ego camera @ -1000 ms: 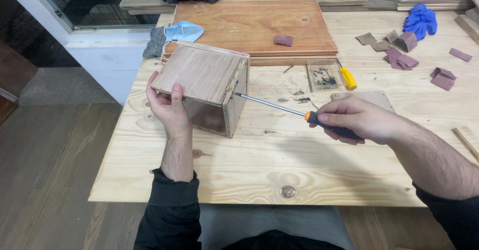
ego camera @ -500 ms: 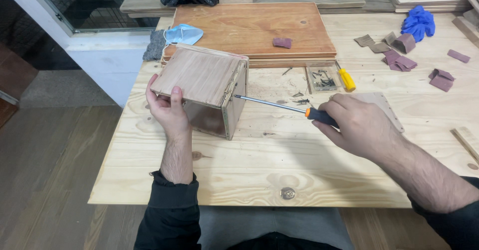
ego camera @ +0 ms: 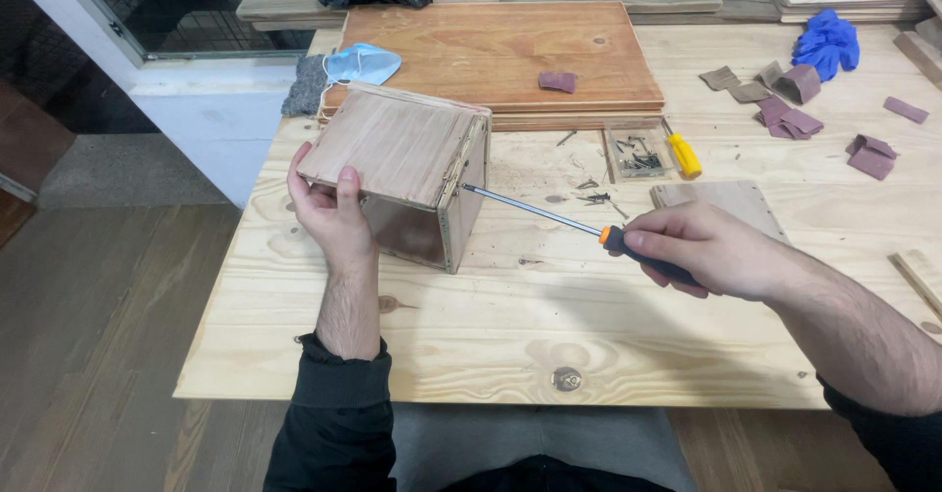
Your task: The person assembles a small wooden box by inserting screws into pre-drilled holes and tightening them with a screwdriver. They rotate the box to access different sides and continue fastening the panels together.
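Right hand (ego camera: 708,252): closed around the black-and-orange handle of the screwdriver (ego camera: 549,217), to the right of the wooden box (ego camera: 402,173).
Screwdriver axis: the long shaft runs leftward and slightly away from the person, its tip touching the box's right side wall near the upper edge.
Left hand (ego camera: 329,212): clasps the box's near-left corner, thumb on the top panel, fingers underneath; it is the hand nearer the box.
Wooden box: rests tilted on the pine table (ego camera: 510,335), open face toward the person.
Beyond the box: a stacked brown board (ego camera: 491,55) and a blue face mask (ego camera: 361,62).
Right of the box: a small tray of screws (ego camera: 636,151), a yellow-handled tool (ego camera: 682,155), sandpaper scraps (ego camera: 785,114), blue gloves (ego camera: 829,41).
Room: wood floor to the left of the table.
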